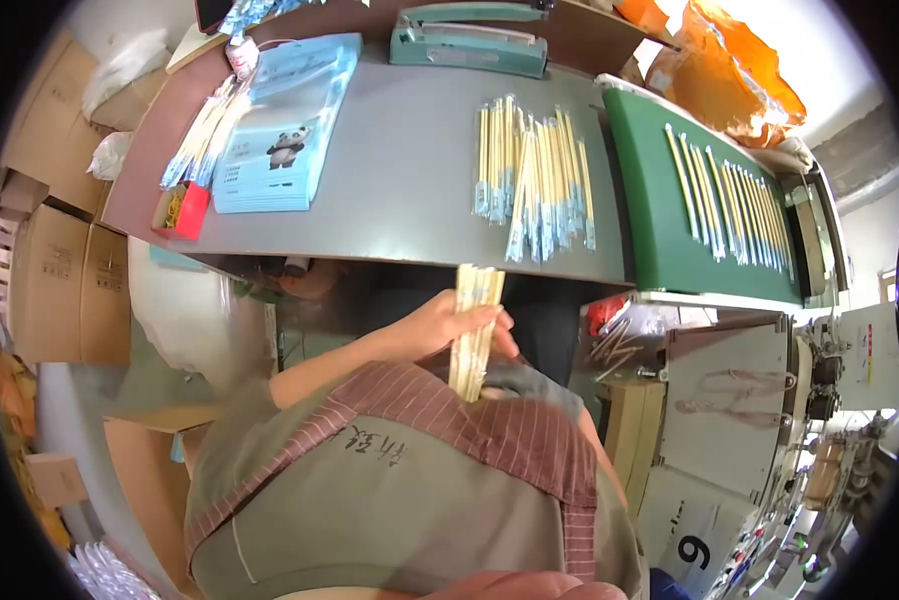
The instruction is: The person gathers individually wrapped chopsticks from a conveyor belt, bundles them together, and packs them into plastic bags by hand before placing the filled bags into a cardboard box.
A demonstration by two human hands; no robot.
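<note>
My left hand (445, 325) is closed round a bundle of wrapped chopsticks (478, 335), held upright in front of the apron (400, 405), just off the table's near edge. Its thumb crosses the front, and fingertips show on the far side. My right hand is mostly hidden low behind the bundle, near a blurred grey sleeve; its fingers cannot be made out. Beyond the bundle, a loose pile of wrapped chopsticks (545, 185) with blue-printed ends lies on the grey table (400, 160).
Blue panda-printed bags (280, 130) are stacked at the table's left, beside more wrapped sticks (205, 130) and a small red box (182, 211). A teal sealer (470, 42) stands at the back. To the right, a green conveyor belt (660, 190) carries a row of wrapped chopsticks (735, 200).
</note>
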